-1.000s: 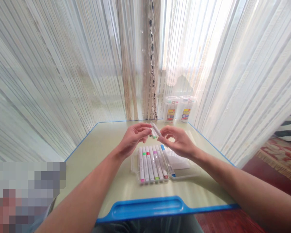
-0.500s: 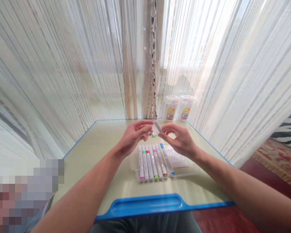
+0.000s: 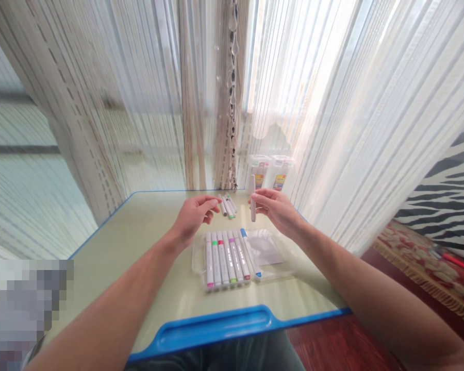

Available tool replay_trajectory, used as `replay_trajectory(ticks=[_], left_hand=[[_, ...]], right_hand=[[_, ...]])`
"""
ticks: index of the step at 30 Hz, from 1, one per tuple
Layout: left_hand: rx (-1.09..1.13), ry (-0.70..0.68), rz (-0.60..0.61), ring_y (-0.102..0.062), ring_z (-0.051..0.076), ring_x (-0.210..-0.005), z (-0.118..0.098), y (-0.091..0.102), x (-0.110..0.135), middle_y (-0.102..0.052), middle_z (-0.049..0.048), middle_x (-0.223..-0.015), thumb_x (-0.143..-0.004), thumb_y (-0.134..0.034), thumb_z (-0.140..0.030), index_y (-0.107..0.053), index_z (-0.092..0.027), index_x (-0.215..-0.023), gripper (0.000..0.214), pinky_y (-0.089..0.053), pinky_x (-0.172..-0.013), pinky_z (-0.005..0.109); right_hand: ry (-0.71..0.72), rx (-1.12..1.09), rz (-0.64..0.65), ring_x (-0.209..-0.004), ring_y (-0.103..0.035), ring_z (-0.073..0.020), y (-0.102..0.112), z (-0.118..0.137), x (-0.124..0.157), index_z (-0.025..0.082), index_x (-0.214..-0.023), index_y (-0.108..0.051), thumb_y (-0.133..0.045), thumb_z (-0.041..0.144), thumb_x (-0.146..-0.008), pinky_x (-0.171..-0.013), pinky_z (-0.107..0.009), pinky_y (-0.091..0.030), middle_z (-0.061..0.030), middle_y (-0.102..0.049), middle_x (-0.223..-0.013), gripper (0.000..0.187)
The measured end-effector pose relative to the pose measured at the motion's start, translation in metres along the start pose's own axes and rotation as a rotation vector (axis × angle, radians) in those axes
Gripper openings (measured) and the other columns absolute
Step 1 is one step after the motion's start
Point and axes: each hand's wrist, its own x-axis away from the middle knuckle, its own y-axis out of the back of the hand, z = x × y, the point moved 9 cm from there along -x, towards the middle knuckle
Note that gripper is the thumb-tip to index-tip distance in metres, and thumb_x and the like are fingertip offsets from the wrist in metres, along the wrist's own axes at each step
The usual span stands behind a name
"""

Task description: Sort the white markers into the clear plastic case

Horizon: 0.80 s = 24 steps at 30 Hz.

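Observation:
My right hand (image 3: 276,208) holds a white marker (image 3: 252,196) upright between thumb and fingers, above the far middle of the table. My left hand (image 3: 193,215) hovers just left of it with curled fingers and nothing in it, close to a few loose markers (image 3: 227,204) lying on the table. Nearer to me, an open clear plastic case (image 3: 272,257) holds several white markers (image 3: 226,257) with coloured caps laid side by side. A blue-capped marker (image 3: 250,252) lies at the right end of that row.
The pale green table (image 3: 139,242) has a blue rim with a blue tray lip (image 3: 216,327) at the front. Two clear lidded marker boxes (image 3: 269,172) stand at the back by the string curtains. A rug and a zebra-patterned surface lie to the right.
The hands have drawn apart: the right hand now holds the marker upright by itself, and the left hand has let go and dropped toward the loose markers. The view has shifted right.

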Motion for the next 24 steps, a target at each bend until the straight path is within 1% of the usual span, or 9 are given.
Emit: replay_trajectory(ticks=[2,5,9,12,14,16,19,21,24], left_hand=[[-0.008,0.006,0.004,-0.049,0.009,-0.053,0.000,-0.001,0.000,-0.067,0.0046,-0.072,-0.072,-0.075,-0.035,-0.074,-0.013,-0.083,0.024,-0.037,-0.054,0.026],[-0.011,0.010,0.005,-0.049,0.010,-0.053,0.001,-0.001,0.000,-0.067,0.0049,-0.072,-0.072,-0.075,-0.034,-0.075,-0.013,-0.083,0.024,-0.038,-0.055,0.026],[-0.017,0.010,0.011,-0.048,0.009,-0.052,0.002,-0.002,0.000,-0.067,0.0048,-0.071,-0.072,-0.074,-0.034,-0.075,-0.013,-0.083,0.024,-0.037,-0.055,0.026],[-0.024,0.010,0.020,-0.048,0.009,-0.052,0.002,-0.004,0.001,-0.067,0.0045,-0.071,-0.072,-0.074,-0.034,-0.076,-0.013,-0.083,0.024,-0.037,-0.055,0.026],[-0.027,0.011,0.023,-0.048,0.009,-0.052,0.002,-0.006,0.001,-0.067,0.0042,-0.071,-0.073,-0.074,-0.033,-0.075,-0.013,-0.083,0.023,-0.037,-0.055,0.026],[-0.031,0.012,0.027,-0.048,0.009,-0.052,0.003,-0.007,0.002,-0.067,0.0042,-0.070,-0.073,-0.074,-0.033,-0.075,-0.013,-0.083,0.022,-0.037,-0.055,0.026],[-0.045,0.014,0.042,-0.047,0.010,-0.052,0.005,-0.009,0.001,-0.067,0.0045,-0.071,-0.073,-0.074,-0.033,-0.075,-0.014,-0.083,0.021,-0.037,-0.055,0.027],[-0.060,0.011,0.050,-0.047,0.009,-0.051,0.006,-0.009,0.001,-0.067,0.0044,-0.071,-0.074,-0.074,-0.033,-0.075,-0.014,-0.083,0.022,-0.037,-0.055,0.027],[-0.083,0.003,0.063,-0.047,0.009,-0.051,0.007,-0.011,0.000,-0.067,0.0041,-0.071,-0.076,-0.073,-0.034,-0.076,-0.014,-0.084,0.022,-0.037,-0.055,0.027]], right_hand=[[-0.025,-0.032,0.023,-0.070,-0.064,-0.0122,0.000,-0.002,-0.001,0.016,-0.082,-0.070,-0.090,0.044,-0.066,-0.066,-0.025,-0.050,-0.0035,-0.072,-0.076,0.037],[-0.049,-0.038,0.026,-0.069,-0.062,-0.0119,0.002,-0.003,-0.001,0.016,-0.077,-0.070,-0.089,0.044,-0.066,-0.063,-0.024,-0.049,-0.0034,-0.071,-0.075,0.037],[-0.066,-0.024,0.033,-0.056,-0.051,-0.0075,-0.001,-0.001,0.000,0.015,-0.072,-0.069,-0.091,0.040,-0.063,-0.050,-0.021,-0.039,0.0015,-0.061,-0.065,0.035],[-0.092,-0.013,0.063,-0.048,-0.045,-0.0056,-0.006,-0.001,0.003,0.014,-0.070,-0.069,-0.092,0.038,-0.062,-0.044,-0.021,-0.035,0.0038,-0.054,-0.059,0.035],[-0.115,0.005,0.091,-0.047,-0.047,-0.0057,-0.009,-0.002,0.006,0.014,-0.070,-0.068,-0.093,0.035,-0.061,-0.043,-0.021,-0.037,0.0036,-0.054,-0.057,0.034],[-0.141,0.032,0.115,-0.048,-0.051,-0.0067,-0.010,-0.002,0.007,0.014,-0.070,-0.066,-0.093,0.032,-0.061,-0.044,-0.020,-0.040,0.0025,-0.056,-0.058,0.033],[-0.187,0.094,0.145,-0.046,-0.055,-0.0079,-0.010,-0.004,0.009,0.014,-0.070,-0.065,-0.092,0.032,-0.064,-0.042,-0.019,-0.044,0.0008,-0.059,-0.057,0.033],[-0.214,0.168,0.166,-0.042,-0.053,-0.0079,-0.011,-0.004,0.011,0.014,-0.065,-0.062,-0.090,0.034,-0.065,-0.037,-0.019,-0.039,0.0006,-0.058,-0.054,0.034],[-0.246,0.357,0.191,-0.034,-0.043,-0.0063,-0.013,-0.005,0.017,0.016,-0.057,-0.058,-0.082,0.035,-0.071,-0.031,-0.020,-0.027,-0.0001,-0.058,-0.048,0.034]])
